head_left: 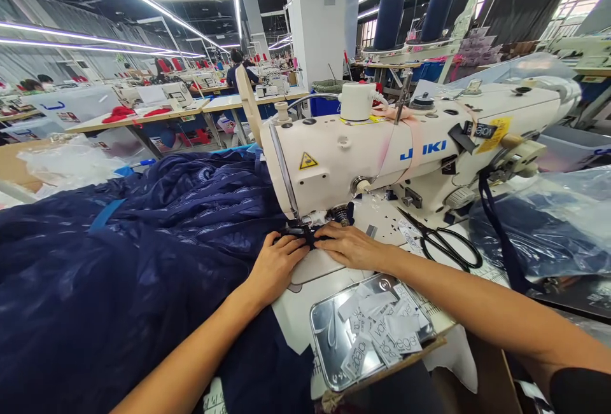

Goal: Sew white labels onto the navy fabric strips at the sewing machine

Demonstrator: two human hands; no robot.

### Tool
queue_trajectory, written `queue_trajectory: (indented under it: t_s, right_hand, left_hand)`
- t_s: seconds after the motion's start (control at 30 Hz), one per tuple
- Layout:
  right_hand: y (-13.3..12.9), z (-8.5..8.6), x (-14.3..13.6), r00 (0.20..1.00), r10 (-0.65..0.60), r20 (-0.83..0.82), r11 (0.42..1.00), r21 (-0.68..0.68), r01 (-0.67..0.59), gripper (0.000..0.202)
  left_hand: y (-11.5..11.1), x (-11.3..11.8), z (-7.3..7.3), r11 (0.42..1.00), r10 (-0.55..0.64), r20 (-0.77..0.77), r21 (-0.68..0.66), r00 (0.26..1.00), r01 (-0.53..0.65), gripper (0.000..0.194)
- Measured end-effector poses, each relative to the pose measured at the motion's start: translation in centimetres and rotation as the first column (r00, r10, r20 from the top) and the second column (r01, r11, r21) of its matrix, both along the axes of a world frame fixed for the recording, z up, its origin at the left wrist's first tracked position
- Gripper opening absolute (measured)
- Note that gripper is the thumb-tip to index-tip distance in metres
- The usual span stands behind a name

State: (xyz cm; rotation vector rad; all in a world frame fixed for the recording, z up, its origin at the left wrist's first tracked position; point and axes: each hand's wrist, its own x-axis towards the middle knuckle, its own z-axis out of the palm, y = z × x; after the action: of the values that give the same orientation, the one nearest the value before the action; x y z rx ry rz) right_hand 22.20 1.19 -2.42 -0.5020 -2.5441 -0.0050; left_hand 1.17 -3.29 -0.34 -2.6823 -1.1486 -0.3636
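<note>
My left hand is at the needle of a white sewing machine, its bent fingers pressing the edge of navy fabric to the machine bed. Just across the needle, my right hand has its fingers together on the same dark piece of cloth, the tips close to the presser foot. The thumbs are largely hidden. The bulk of the sheer navy fabric is heaped to the left and hangs over the front edge beside my left forearm.
A metal tray of printed white labels lies at the front edge. Black scissors rest right of the machine, near bagged dark cloth. Navy thread cones stand behind. A person sits farther back.
</note>
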Motion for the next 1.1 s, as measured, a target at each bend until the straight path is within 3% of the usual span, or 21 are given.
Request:
queue_trajectory:
  t_s: [0.43, 0.83, 1.1]
  right_hand:
    - [-0.3, -0.1, -0.2, 0.999, -0.044, 0.009, 0.999, -0.007, 0.044, 0.026]
    - [-0.4, 0.6, -0.3, 0.984, -0.108, 0.142, 0.987, -0.104, 0.124, 0.045]
    - [0.7, 0.5, -0.3, 0.983, -0.131, 0.132, 0.977, -0.149, 0.150, 0.040]
  left_hand:
    - [0.4, -0.1, 0.1, 1.000, 0.004, -0.022, -0.009, 1.000, -0.005, 0.035]
    - [1.9, -0.4, 0.7, 0.999, 0.027, -0.013, -0.031, 1.000, -0.028, 0.036]
    - [2.6, -0.3, 0.6, 0.998, 0.049, -0.026, 0.034, 0.998, -0.048, 0.031]
